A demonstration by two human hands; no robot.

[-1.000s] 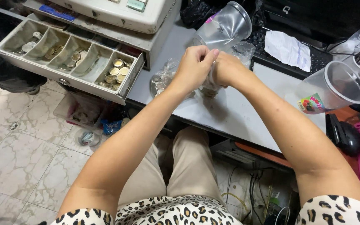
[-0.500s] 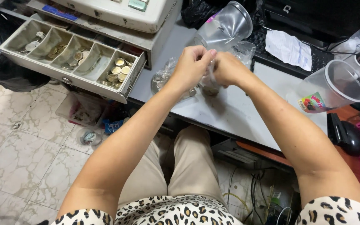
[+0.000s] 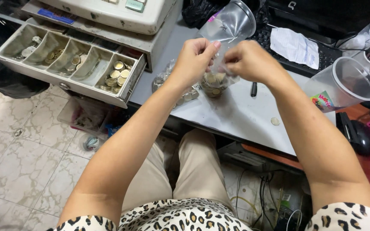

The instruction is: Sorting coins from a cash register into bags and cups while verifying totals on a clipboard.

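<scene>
Over the desk's [image 3: 236,115] near edge, left hand [image 3: 193,57] and right hand [image 3: 247,60] pinch the neck of a coin bag [image 3: 213,83], held between them. Second bag [image 3: 168,81] lies beside; coin drawer [image 3: 71,64] stands open left.

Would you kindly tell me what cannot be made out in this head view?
- Neck of the small clear bag of coins: covered by the left hand and right hand.
- Cash register: cut off by the top edge.
- Coins in the drawer: too small to identify.
</scene>
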